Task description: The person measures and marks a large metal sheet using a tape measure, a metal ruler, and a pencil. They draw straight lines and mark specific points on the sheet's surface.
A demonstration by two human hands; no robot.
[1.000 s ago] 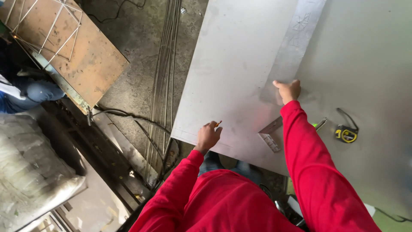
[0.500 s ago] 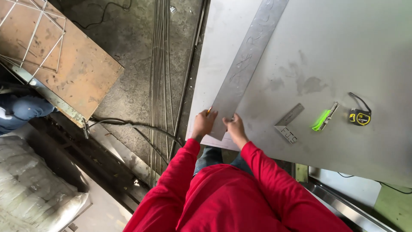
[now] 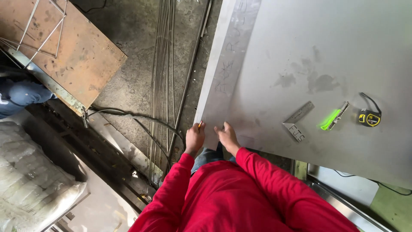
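At the near corner of the large grey metal sheet (image 3: 300,56), a long metal strip (image 3: 227,73) is laid along the sheet's left edge. The strip's near end is pressed by the right hand (image 3: 227,137) with fingers flat, while a pencil (image 3: 199,125) is gripped in the left hand (image 3: 195,139) beside it.

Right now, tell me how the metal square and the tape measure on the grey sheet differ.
The metal square is a flat, bare-grey L-shaped tool; the tape measure is a compact yellow-and-black case with a dark loop on it. The metal square lies nearer the right hand, the tape measure farther out beyond the green marker. Both rest untouched on the grey sheet.
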